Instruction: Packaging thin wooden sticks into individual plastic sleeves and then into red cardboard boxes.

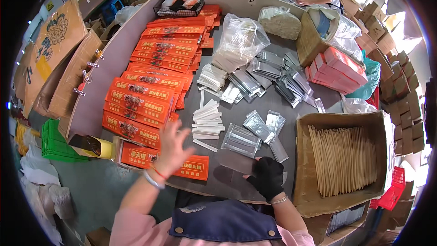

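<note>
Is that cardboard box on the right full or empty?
Nearly full. The open cardboard box holds a dense layer of thin wooden sticks lying side by side.

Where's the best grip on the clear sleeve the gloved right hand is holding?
Probably its free left end: the clear sleeve lies flat on the grey table, right end under the right hand. Come in from the left, where the left hand hovers open.

Single head-worn fisheye view, looking steeply down from above onto grey desk [236, 109]. Close to near edge at 6 o'clock; own forearms entering from there. Faces toward 12 o'clock, far end of desk and another person. Straight edges bowed near rim.
</note>
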Demonstrator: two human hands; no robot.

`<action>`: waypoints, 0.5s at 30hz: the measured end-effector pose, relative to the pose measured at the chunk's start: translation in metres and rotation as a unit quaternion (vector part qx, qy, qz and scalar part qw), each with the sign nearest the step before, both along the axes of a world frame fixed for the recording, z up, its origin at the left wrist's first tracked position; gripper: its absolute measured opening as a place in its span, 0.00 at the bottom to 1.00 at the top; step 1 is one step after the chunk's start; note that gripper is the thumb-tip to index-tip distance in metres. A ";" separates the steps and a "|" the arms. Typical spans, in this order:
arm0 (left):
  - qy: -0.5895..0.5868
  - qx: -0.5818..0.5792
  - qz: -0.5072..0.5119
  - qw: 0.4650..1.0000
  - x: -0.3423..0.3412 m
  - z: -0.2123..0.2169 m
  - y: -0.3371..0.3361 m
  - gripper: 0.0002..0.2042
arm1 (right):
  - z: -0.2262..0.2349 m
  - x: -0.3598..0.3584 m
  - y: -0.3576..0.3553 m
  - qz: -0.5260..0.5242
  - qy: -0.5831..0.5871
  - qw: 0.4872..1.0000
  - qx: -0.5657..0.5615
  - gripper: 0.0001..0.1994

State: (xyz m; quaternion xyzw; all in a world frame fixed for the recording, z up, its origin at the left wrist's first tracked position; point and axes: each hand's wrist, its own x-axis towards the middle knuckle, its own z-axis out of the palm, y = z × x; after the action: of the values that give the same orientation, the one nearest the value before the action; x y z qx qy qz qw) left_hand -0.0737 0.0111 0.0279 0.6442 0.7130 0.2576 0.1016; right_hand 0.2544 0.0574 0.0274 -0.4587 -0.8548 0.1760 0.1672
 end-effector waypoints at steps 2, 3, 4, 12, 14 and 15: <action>0.038 -0.061 0.043 0.996 0.042 -0.028 -0.034 0.38 | 0.002 -0.002 -0.003 0.008 -0.016 1.000 -0.004 0.32; 0.036 -0.063 0.045 0.996 0.049 -0.037 -0.040 0.38 | 0.003 -0.001 -0.005 0.015 -0.033 0.999 -0.007 0.32; 0.011 -0.063 0.064 0.996 0.054 -0.046 -0.046 0.42 | 0.005 -0.001 -0.006 0.017 -0.036 0.999 -0.010 0.32; -0.031 -0.080 0.073 0.994 0.059 -0.052 -0.043 0.46 | 0.011 -0.001 -0.010 0.065 -0.124 0.990 -0.027 0.32; -0.036 -0.076 0.075 0.994 0.057 -0.056 -0.045 0.46 | 0.011 0.000 -0.011 0.065 -0.117 0.991 -0.026 0.32; -0.036 -0.077 0.076 0.993 0.056 -0.057 -0.045 0.46 | 0.010 0.001 -0.011 0.065 -0.109 0.992 -0.025 0.32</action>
State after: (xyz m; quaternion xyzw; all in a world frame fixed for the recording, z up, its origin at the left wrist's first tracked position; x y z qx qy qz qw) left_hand -0.0178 -0.0342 -0.0290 0.5689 0.7734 0.2318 0.1569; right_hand 0.2550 0.0466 0.0379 -0.4228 -0.8913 0.1562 0.0496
